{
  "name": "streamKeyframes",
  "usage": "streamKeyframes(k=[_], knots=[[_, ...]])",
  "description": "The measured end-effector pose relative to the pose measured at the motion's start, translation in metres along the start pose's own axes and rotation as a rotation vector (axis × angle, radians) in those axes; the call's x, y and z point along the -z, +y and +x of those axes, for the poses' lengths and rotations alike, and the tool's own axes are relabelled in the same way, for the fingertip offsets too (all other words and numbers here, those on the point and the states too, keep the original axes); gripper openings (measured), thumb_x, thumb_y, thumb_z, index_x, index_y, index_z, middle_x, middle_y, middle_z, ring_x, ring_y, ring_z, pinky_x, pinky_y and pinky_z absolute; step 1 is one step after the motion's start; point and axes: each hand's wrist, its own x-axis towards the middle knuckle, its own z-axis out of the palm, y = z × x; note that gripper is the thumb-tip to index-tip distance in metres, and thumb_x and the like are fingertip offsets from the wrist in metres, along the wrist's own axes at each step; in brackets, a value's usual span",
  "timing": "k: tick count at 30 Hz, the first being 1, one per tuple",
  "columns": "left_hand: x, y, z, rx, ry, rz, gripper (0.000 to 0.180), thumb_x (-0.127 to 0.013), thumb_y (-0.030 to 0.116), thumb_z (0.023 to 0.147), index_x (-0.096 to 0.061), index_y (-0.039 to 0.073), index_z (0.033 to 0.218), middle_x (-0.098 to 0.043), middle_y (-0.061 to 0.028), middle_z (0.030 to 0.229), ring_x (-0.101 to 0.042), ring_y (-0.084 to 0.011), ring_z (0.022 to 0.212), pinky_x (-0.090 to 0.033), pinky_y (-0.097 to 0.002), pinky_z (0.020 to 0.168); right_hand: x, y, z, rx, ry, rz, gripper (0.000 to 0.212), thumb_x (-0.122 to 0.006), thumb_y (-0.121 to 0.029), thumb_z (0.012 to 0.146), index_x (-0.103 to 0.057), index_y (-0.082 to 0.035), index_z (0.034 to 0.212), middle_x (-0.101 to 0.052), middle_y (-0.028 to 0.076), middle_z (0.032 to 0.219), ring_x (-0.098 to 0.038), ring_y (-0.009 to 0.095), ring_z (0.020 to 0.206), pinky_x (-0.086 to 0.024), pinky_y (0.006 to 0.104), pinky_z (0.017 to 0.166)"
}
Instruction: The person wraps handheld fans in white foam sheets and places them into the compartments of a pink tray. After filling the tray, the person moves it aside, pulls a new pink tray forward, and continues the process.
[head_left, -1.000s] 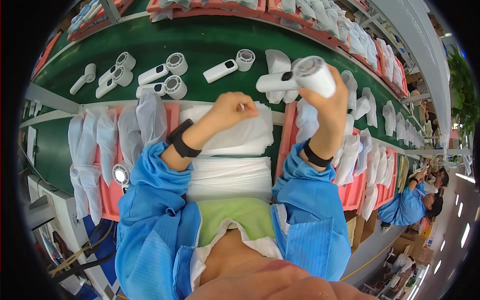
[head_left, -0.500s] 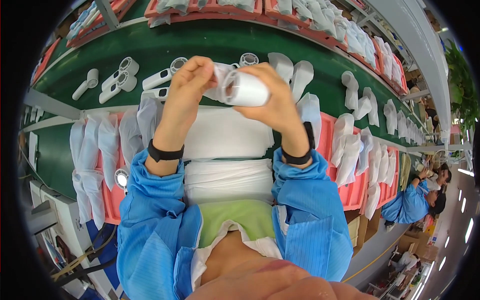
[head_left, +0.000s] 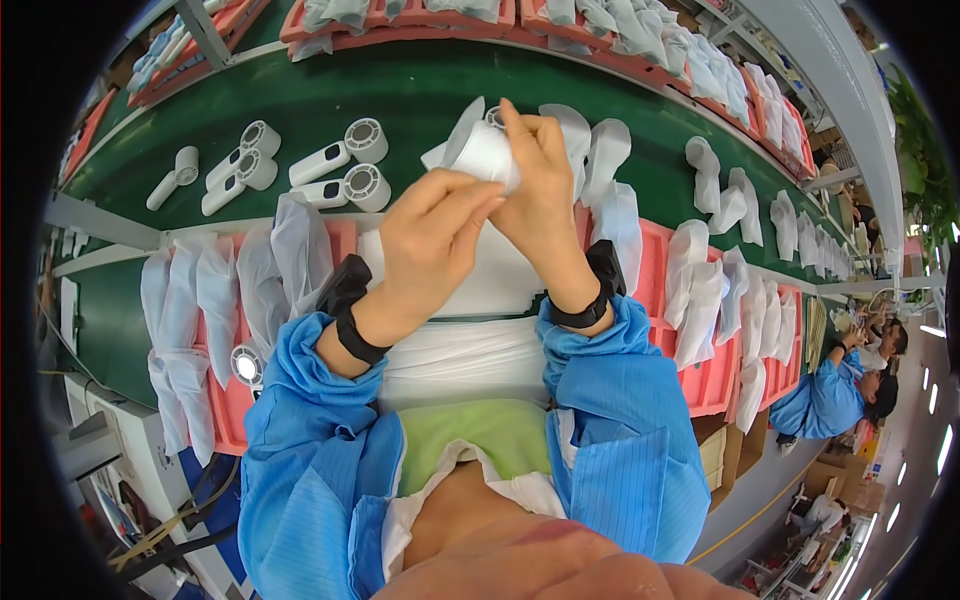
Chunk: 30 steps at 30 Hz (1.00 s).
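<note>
Dark-green tabletop curves across the head camera's view, with a co-worker in blue at the far right. Just in front of the person lie two piles of thin white sheets, the upper pile partly behind the forearms and the lower pile nearest the body, presumably for short reach.

Over the upper pile, both hands hold a white cylindrical device head, raised off the table. The left hand pinches its lower edge between thumb and fingers, likely to work there precisely; the right hand curls around its right side, apparently as the steadying grip. A pale translucent flap stands up at its left; whether it is joined to the head, I cannot tell.

White hand-held fans with round heads lie to the left on the green surface, spaced apart, perhaps for easy picking. Translucent-sleeved pieces lie side by side across a pink moulded tray, probably so they don't knock together; more sleeved pieces rest on the right.
</note>
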Motion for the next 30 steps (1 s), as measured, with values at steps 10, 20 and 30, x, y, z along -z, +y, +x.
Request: streamKeyframes(k=[10,20,30], knots=[[0.018,-0.024,0.021,0.052,-0.042,0.045,0.047,-0.076,0.006,0.072,-0.062,0.009,0.117,-0.053,-0.0104,0.121,-0.062,-0.0220,0.088,-0.051,-0.0293,0.071,-0.003,-0.021,-0.004,-0.250,-0.173,0.653,0.065,-0.080,-0.010,0.070,-0.051,0.002,0.126,-0.051,0.012,0.118,-0.057,0.023,0.104,-0.051,0.0322,0.078],[0.030,-0.024,0.021,0.225,0.147,-0.418,0.040,-0.080,0.011,0.070,-0.064,0.010,0.106,-0.050,-0.0092,0.123,-0.054,-0.0220,0.107,-0.044,-0.0304,0.089,-0.008,0.008,-0.009,-0.171,-0.299,0.172,0.044,-0.073,-0.005,0.072,-0.059,0.000,0.112,-0.065,0.014,0.087,-0.064,0.031,0.080,-0.051,0.0351,0.071],[0.035,-0.012,0.022,-0.080,0.194,0.184,0.018,-0.078,0.006,0.070,-0.067,0.008,0.084,-0.053,-0.0097,0.116,-0.054,-0.0261,0.102,-0.044,-0.0333,0.083,-0.005,-0.016,-0.005,-0.095,-0.155,0.084,0.034,-0.069,-0.004,0.076,-0.058,0.001,0.108,-0.064,0.021,0.087,-0.063,0.037,0.077,-0.050,0.0360,0.068]])
